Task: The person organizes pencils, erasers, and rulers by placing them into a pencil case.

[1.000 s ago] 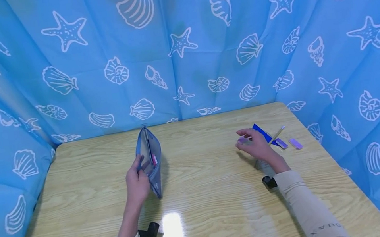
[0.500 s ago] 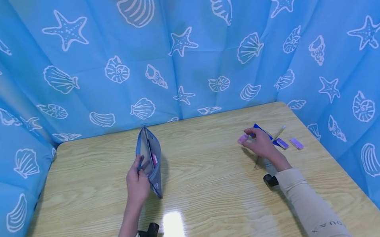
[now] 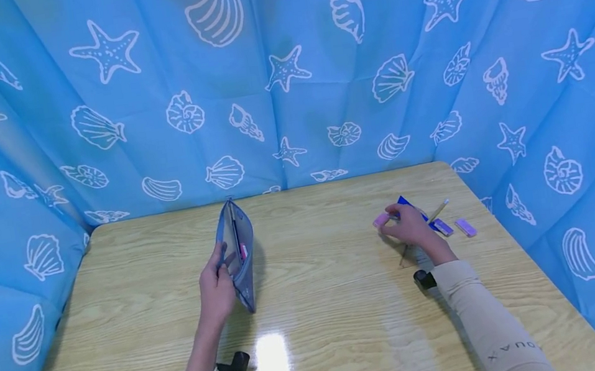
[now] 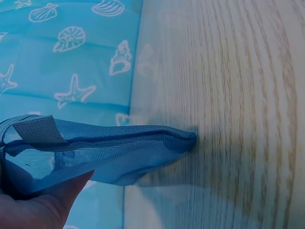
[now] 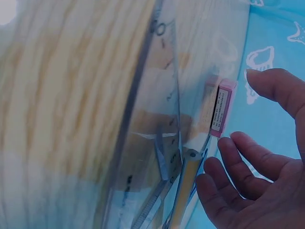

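My left hand (image 3: 216,290) grips the near side of a blue mesh zip pouch (image 3: 244,227), which stands upright with its mouth open. A dark slim item and a small pink item show inside it. My right hand (image 3: 413,228) hovers at a pink eraser (image 3: 380,220) on the right of the table. In the right wrist view, thumb and fingers are spread apart near that eraser (image 5: 222,107), with no grip on it visible. Below that hand lie a clear ruler (image 5: 159,95) and a pencil (image 5: 186,186). The hand partly hides them in the head view.
Beside the right hand are a blue flat piece (image 3: 403,201), a purple eraser (image 3: 443,228) and another purple eraser (image 3: 465,227). A blue shell-print curtain (image 3: 288,111) borders the wooden table (image 3: 326,319) at the back and sides.
The right hand has shifted slightly right, and more of the pink eraser shows beyond its fingertips. My left hand keeps its hold on the pouch in place.
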### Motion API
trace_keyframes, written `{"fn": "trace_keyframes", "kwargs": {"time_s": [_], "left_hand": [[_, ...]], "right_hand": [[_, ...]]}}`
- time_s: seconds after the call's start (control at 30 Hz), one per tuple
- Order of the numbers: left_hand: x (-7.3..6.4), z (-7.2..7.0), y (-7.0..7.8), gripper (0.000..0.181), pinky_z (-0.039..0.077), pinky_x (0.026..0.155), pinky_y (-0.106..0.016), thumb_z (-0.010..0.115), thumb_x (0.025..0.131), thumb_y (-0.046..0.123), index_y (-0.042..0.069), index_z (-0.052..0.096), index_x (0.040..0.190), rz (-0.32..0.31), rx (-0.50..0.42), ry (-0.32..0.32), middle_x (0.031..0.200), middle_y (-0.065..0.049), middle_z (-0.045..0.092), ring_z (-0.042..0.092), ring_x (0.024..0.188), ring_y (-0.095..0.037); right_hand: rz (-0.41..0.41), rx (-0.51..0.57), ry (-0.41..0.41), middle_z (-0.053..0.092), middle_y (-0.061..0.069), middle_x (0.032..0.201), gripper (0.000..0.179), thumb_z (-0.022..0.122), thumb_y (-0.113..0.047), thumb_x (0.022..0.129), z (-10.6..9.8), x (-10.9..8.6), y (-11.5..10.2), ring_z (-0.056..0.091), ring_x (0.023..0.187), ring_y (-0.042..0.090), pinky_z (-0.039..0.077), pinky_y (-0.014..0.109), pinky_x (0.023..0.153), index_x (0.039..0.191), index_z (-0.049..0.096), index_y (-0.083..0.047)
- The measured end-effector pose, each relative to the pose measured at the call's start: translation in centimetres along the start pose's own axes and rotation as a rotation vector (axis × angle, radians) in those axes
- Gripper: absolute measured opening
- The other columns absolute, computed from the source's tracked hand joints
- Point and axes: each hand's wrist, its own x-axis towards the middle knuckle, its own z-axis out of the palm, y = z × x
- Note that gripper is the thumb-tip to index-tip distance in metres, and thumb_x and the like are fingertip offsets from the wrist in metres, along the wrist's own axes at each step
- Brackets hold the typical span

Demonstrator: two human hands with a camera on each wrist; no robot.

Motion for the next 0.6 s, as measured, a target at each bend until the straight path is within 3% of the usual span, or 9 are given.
{"fn": "trace_keyframes", "kwargs": {"time_s": [0.37,0.6], "left_hand": [[-0.4,0.3,0.3,0.054,0.042,0.113,-0.051,0.023,0.105,-0.003,-0.003,0.019,0.159,0.007,0.042,-0.001,0.163,-0.024,0.027,0.045,0.14,-0.045],[-0.3,0.2,0.4,0.054,0.043,0.113,-0.049,0.022,0.106,-0.003,-0.004,0.018,0.159,0.002,0.022,0.002,0.164,-0.025,0.026,0.043,0.141,-0.045]], "right_hand": [[0.045,-0.016,-0.045,0.05,0.036,0.142,0.062,0.069,-0.018,0.093,0.0,-0.2,0.0,0.047,0.134,0.051,0.044,0.059,0.112,0.14,0.046,0.015],[0.034,-0.091,-0.045,0.056,0.034,0.134,0.062,0.073,-0.021,0.091,0.0,0.7,0.0,0.053,0.127,0.048,0.047,0.058,0.107,0.137,0.051,0.014]]}}
